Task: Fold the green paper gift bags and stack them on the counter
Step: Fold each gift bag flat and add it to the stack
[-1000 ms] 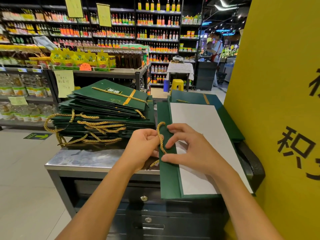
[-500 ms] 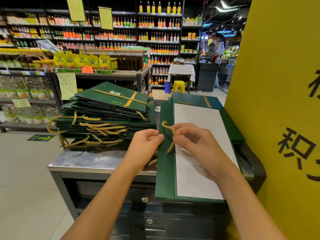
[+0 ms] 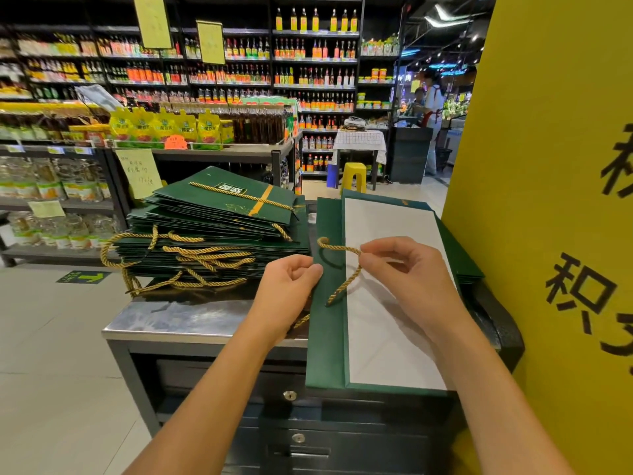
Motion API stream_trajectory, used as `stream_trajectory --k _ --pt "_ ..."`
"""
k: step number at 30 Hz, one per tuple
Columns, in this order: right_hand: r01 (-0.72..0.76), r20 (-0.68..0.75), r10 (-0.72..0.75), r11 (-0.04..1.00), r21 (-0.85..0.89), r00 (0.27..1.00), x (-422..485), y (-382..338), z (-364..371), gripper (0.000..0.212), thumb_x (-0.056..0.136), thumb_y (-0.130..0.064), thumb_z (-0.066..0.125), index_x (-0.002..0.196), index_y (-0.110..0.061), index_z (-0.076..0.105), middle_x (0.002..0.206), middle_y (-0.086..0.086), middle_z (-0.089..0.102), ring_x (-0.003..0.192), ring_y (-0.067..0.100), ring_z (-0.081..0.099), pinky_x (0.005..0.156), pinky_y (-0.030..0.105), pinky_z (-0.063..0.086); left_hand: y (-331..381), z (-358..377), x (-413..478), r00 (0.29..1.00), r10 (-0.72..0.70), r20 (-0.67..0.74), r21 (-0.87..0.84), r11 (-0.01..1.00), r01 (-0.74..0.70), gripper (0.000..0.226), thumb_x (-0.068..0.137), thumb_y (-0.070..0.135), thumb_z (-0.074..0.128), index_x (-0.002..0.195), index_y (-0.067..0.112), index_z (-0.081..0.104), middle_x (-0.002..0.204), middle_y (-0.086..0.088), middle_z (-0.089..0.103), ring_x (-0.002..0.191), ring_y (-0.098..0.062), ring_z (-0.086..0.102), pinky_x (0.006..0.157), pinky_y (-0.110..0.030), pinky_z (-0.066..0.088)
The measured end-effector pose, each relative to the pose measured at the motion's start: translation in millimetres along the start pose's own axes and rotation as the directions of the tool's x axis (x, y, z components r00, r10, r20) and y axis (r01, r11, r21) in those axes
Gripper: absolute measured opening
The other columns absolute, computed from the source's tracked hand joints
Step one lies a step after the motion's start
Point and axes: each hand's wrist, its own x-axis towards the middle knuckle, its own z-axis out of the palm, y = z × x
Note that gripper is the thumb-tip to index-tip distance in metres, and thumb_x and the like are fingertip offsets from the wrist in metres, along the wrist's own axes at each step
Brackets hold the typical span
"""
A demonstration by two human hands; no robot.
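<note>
Handle-tucking step, mid-fold. Pinching gold cord handle (image 3: 342,282) with right hand (image 3: 411,275), thumb and forefinger, over flat green bag (image 3: 326,341) at right edge of counter (image 3: 191,318). Gripping bag's left edge with left hand (image 3: 287,291), fingers curled. Next, probably: lay cord flat, fold, shift onto stack (image 3: 212,231) at left.

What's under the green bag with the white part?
More green bags peek out at its right and far edges. How many lie beneath is covered by the top bag.
</note>
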Motion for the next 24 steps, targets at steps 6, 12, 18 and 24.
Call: stream_trajectory --k 6,12,18,24 --pt "-0.080 -0.255 -0.065 0.852 -0.518 0.965 1 20 -36 0.035 0.097 -0.029 0.066 0.130 -0.016 0.063 0.122 -0.001 0.058 0.103 0.008 0.055 0.087 0.025 0.043 -1 -3 -1 0.998 0.010 -0.061 -0.010 1.000 -0.011 0.014 0.103 0.013 0.057 0.102 0.014 0.071 0.091 -0.001 0.079 0.086 -0.014 0.075 0.072 -0.028 0.060" --pt "-0.237 -0.354 0.052 0.830 -0.504 0.934 -8 20 -50 0.042 0.099 -0.035 0.062 0.129 -0.006 0.063 0.071 0.008 0.065 0.076 0.025 0.064 0.082 0.043 0.057 4 -3 -7 0.994 -0.006 -0.106 0.003 1.000 0.006 0.013 0.101 0.016 0.059 0.103 0.015 0.072 0.094 -0.003 0.079 0.093 -0.022 0.075 0.082 -0.040 0.062" --pt "-0.277 -0.375 0.152 0.911 -0.306 0.914 -15 -2 -53 0.011 0.096 -0.022 0.068 0.096 -0.010 0.068 0.079 0.002 0.064 0.084 0.020 0.064 0.065 0.032 0.053 14 -3 -19 0.990 -0.017 -0.140 -0.091 0.996 0.004 0.013 0.102 0.016 0.059 0.101 0.013 0.072 0.093 -0.004 0.079 0.094 -0.025 0.074 0.080 -0.038 0.061" --pt "-0.098 -0.419 0.037 0.987 -0.126 0.907 -15 -41 -57 0.021 0.096 -0.025 0.069 0.114 -0.014 0.069 0.077 0.005 0.066 0.074 0.012 0.062 0.065 0.023 0.045 46 -14 -26 0.982 0.045 -0.182 -0.159 0.985 -0.074 0.017 0.101 0.020 0.061 0.108 0.011 0.073 0.094 -0.007 0.077 0.076 -0.014 0.070 0.059 -0.023 0.054"
